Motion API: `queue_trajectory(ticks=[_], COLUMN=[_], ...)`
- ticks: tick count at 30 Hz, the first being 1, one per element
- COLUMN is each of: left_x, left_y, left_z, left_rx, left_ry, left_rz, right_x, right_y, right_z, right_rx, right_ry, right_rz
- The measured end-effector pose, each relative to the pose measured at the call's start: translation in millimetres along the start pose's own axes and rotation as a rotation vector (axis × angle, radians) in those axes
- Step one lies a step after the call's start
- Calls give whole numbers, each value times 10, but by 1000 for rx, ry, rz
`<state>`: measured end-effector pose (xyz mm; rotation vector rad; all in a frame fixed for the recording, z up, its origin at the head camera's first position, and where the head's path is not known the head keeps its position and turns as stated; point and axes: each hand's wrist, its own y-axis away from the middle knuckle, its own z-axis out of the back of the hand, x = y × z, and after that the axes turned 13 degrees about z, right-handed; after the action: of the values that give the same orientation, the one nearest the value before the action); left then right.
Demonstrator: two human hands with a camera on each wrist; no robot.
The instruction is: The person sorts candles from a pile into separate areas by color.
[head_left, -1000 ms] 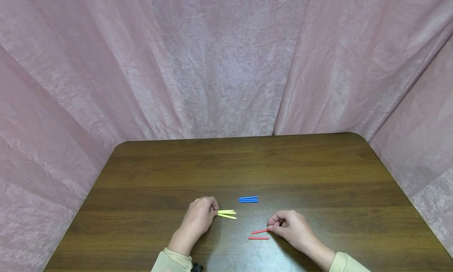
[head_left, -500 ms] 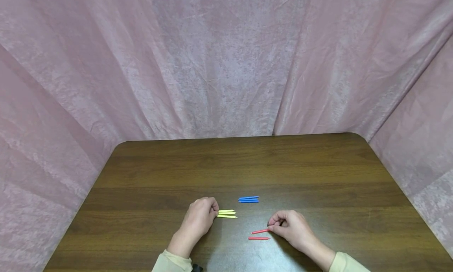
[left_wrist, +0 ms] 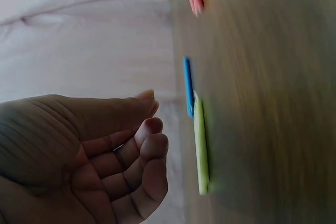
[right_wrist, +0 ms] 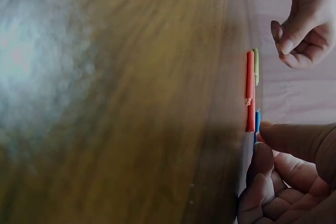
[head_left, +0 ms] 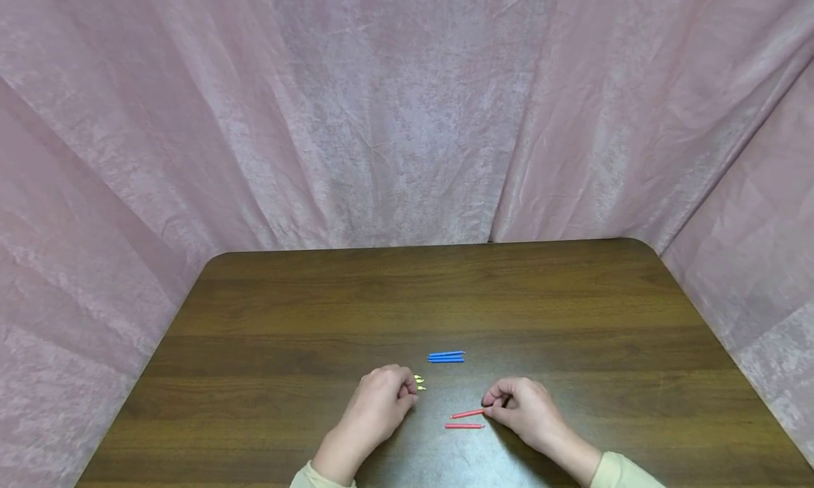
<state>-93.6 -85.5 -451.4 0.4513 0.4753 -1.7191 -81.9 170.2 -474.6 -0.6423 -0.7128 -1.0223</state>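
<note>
My left hand [head_left: 380,407] hovers just over several thin yellow candles [left_wrist: 201,150], its fingers loosely bent and nothing between them. From the head view, that hand covers most of the yellow candles, with only their wick ends showing. My right hand [head_left: 524,412] pinches the right end of a red candle [head_left: 467,414] between thumb and fingertips, and that candle lies slightly slanted. A second red candle [head_left: 464,426] lies just in front of it, apart from the fingers. Beyond both hands, a small group of blue candles [head_left: 446,359] lies side by side.
All the candles lie on a brown wood-grain table [head_left: 318,297] with rounded far corners. A pink curtain [head_left: 394,121] hangs behind the table and along its sides. Light glares on the tabletop near the front.
My left hand has let go of the yellow candles and moved right, over them. Just before, those candles came to lie more nearly parallel. My right hand stays at the red candle.
</note>
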Motion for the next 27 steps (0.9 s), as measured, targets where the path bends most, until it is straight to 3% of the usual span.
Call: queue_trajectory(ticks=[11, 21, 27], left_x=[-252, -320, -317], left_y=[119, 142, 143], left_z=[-165, -214, -243], left_rx=[83, 101, 106], left_ry=[4, -7, -3], left_rz=[-50, -84, -71], right_x=[5, -2, -2], right_y=[-9, -2, -14], right_z=[-6, -18, -22], right_rx=[13, 19, 21], right_ry=[48, 71, 95], right_rz=[11, 30, 18])
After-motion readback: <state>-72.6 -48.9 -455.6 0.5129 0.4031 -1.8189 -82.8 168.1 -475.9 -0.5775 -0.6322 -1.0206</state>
